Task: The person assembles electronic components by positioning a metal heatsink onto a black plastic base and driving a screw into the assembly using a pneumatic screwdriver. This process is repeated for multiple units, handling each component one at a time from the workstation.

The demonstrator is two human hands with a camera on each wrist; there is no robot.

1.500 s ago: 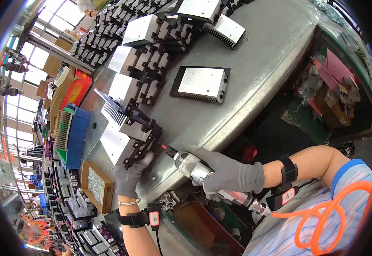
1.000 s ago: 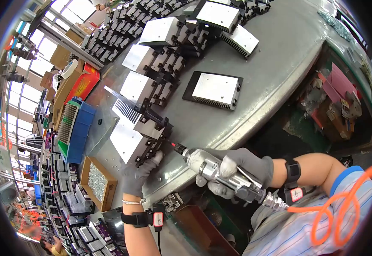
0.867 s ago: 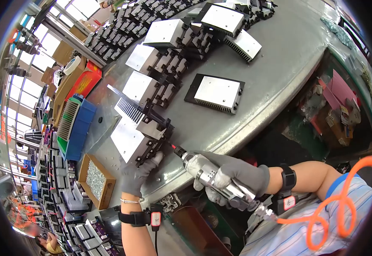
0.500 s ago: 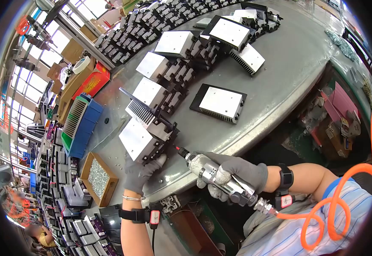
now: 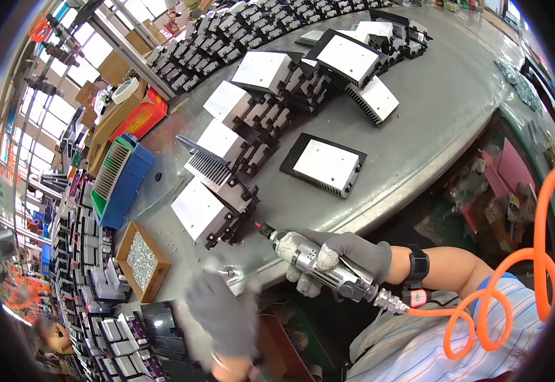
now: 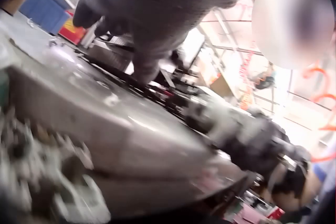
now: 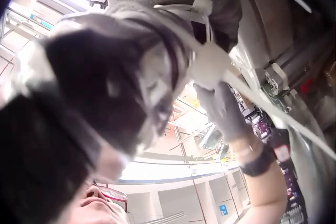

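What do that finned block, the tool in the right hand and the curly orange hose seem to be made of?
The finned block looks like bare aluminium with a matt, brushed top, set in a black frame that may be plastic. The tool in the gloved right hand looks like polished steel, judging by its bright glints. The orange hose looks like glossy flexible plastic, since it holds soft coils.

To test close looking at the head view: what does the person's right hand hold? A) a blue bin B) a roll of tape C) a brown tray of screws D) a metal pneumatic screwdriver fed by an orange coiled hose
D: the gloved right hand grips the silver pneumatic screwdriver, whose red-tipped bit points at the finned heat-sink assembly; the orange coiled hose runs from its rear end.
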